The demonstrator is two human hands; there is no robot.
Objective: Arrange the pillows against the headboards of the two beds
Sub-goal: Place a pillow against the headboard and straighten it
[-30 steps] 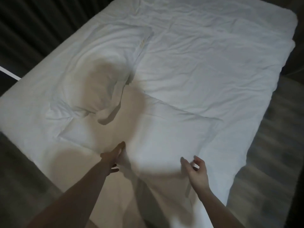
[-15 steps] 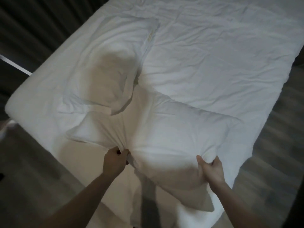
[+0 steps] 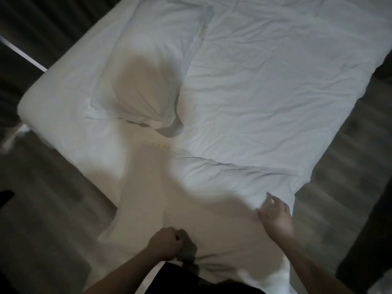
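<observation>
A white pillow [image 3: 222, 183] is pulled up close to me over the near corner of the white bed [image 3: 286, 81]. My left hand [image 3: 167, 244] is a fist bunching the pillow's near edge. My right hand [image 3: 275, 217] is blurred, and its fingers pinch the pillow's right edge. My shadow covers the left half of this pillow. A second white pillow [image 3: 152, 56] lies flat on the bed's far left side, not touched by either hand. No headboard is visible.
Grey wood-look floor [image 3: 48, 209] runs along the bed's left side and also its right side [image 3: 343, 166]. A dark curtain [image 3: 42, 22] hangs at the upper left. The duvet is wrinkled.
Both hands went from reaching to gripping the near pillow, then drew it toward me off the bed. The view shifted closer over the bed.
</observation>
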